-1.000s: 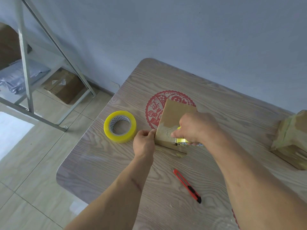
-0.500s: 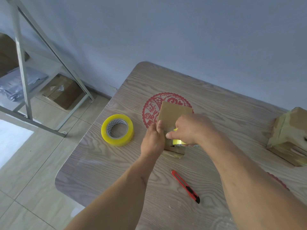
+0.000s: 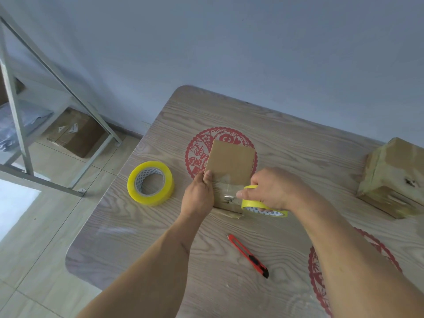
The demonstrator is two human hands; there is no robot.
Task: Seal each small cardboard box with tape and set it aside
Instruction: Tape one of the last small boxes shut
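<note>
So, both hands busy taping a small box mid-worktop.

Nearest thing is the red utility knife (image 3: 249, 255) lying loose at about 6 o'clock from the box. Past it, the left hand (image 3: 199, 196) grips the left edge of the cardboard box (image 3: 230, 171), thumb laid on its top face, and the right hand (image 3: 270, 189) has its fingers curled round a thin yellow tape roll (image 3: 263, 206) just at the box's 4 o'clock, with a clear strip running from the roll onto the box. A fatter spare tape roll (image 3: 150, 182) sits flat at 9 o'clock, well apart. Farther off at 3 o'clock there's a taped-up box (image 3: 392, 177) by the worktop (image 3: 160, 237) edge.
</note>
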